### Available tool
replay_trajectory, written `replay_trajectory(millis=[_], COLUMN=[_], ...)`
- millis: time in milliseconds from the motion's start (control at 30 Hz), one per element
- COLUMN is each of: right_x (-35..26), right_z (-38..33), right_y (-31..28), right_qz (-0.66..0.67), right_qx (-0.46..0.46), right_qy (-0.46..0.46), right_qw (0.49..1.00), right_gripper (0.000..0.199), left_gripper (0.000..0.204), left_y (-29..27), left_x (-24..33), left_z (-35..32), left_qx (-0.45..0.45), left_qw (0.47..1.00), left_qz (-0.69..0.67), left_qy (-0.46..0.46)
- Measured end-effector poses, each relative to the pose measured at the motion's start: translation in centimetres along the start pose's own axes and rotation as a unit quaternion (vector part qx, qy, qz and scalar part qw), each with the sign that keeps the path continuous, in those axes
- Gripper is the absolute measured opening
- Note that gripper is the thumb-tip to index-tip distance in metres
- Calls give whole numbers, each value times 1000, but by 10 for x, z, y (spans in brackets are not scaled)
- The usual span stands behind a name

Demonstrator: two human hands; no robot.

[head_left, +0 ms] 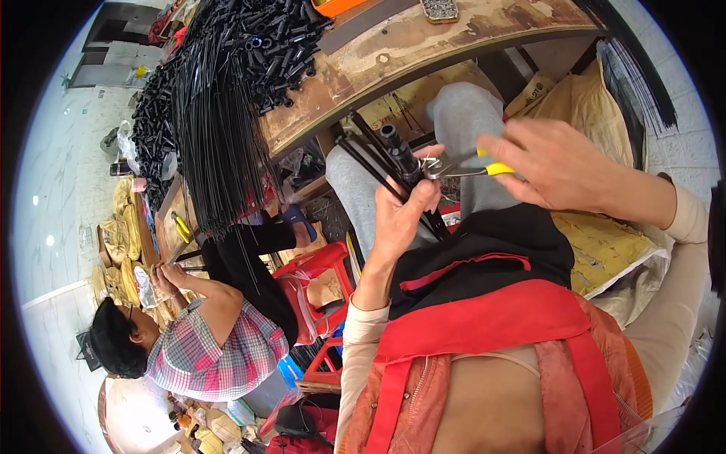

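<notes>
Red apron cloth (pixel 484 321) is worn across the chest, close beneath the camera. Beyond it, a black tubular part (pixel 397 147) is gripped by the curled fingers of the left hand (pixel 404 216), together with several thin black rods (pixel 363 155); its open end is tilted up and away from the body. Held so, the bundle is presumably steadied against twisting while its side is offered to the tool. By the right hand (pixel 556 163), yellow-handled pliers (pixel 495 169) are grasped, the fingers wrapped about the grips, and their nose is set against the near side of the bundle. Small pale metal bits (pixel 430 163) are seen there, though whether they are pinched by the pliers cannot be made out.

All this is held above the lap, between knees in grey trousers (pixel 465 110), probably for close, steady control. Farther out, the worktop (pixel 378 64) is loaded at its left with a heap of black tubular parts (pixel 276 45) and a long sheaf of rods (pixel 219 136), hung over the edge, seemingly for easy drawing. At the far left, a co-worker (pixel 219 340) in plaid is seen.
</notes>
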State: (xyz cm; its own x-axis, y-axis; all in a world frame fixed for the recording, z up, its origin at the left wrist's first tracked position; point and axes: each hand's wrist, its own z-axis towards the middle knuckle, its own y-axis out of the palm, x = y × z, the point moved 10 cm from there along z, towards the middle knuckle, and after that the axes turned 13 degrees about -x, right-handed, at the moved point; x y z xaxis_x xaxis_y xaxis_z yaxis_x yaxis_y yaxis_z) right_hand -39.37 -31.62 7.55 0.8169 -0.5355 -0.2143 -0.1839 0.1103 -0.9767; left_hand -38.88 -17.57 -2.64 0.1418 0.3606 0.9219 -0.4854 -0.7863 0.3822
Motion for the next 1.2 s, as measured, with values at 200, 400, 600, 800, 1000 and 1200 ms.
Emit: replay_trajectory(millis=[200,400,600,800,1000,1200], right_x=[-23,15,-12,-5,17,23], right_z=[-19,-6,-22,-2,0,22], right_y=[90,40,84,83,38,35], right_qz=[730,374,755,611,520,404], right_qx=[-346,-173,-390,-229,-358,-336], right_qy=[126,150,200,131,232,205], right_qw=[576,899,487,746,740,826], right_gripper=[43,44,67,59,55,57], left_gripper=[57,52,43,31,25,22], left_y=[6,2,6,1,-3,-12], left_x=[-1,9,4,7,1,-3], left_z=[-2,0,1,1,2,-2], left_qx=[-75,14,-77,-79,-7,33], left_qw=[997,999,996,996,999,997], left_qz=[-13,44,32,15,51,73], left_qy=[7,24,12,27,-6,19])
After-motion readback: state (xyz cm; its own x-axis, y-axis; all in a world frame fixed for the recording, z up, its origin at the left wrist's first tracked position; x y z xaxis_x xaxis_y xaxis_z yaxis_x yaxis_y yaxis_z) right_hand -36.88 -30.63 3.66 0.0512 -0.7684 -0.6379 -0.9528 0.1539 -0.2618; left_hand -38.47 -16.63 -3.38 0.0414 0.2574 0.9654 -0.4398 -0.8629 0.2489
